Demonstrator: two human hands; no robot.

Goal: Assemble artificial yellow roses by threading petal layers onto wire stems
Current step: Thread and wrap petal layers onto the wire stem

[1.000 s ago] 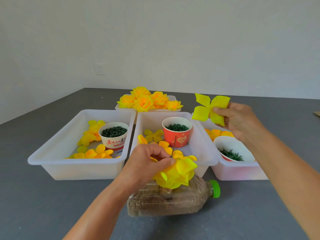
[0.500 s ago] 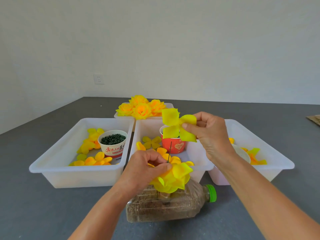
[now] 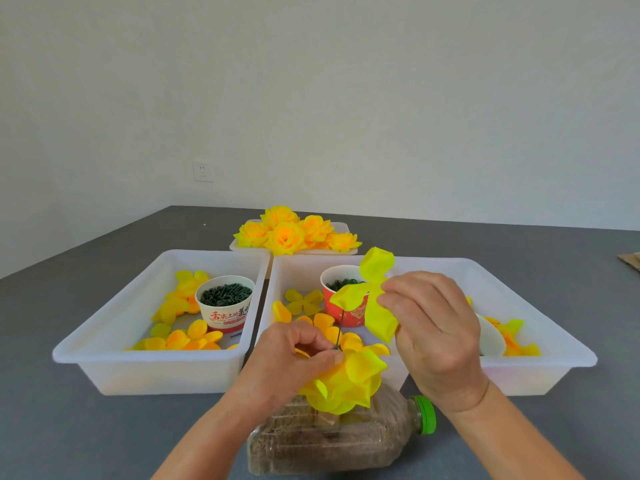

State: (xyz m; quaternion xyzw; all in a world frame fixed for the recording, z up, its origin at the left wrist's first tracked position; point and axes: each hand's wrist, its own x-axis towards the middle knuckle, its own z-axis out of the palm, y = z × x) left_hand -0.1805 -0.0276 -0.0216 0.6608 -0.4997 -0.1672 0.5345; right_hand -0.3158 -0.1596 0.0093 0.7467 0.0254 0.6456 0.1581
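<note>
Fingertips (image 3: 382, 299) of the right hand (image 3: 434, 337) pinch a bright yellow petal layer (image 3: 372, 294), holding it just above the wire stem's (image 3: 339, 329) tip, perhaps touching it. Left hand (image 3: 294, 362) curls tight around the half-built rose (image 3: 346, 382), gripping it at the stem's base over a plastic bottle (image 3: 332, 441) lying on its side. Finished yellow roses (image 3: 291, 233) sit piled in the far tray (image 3: 239, 245).
</note>
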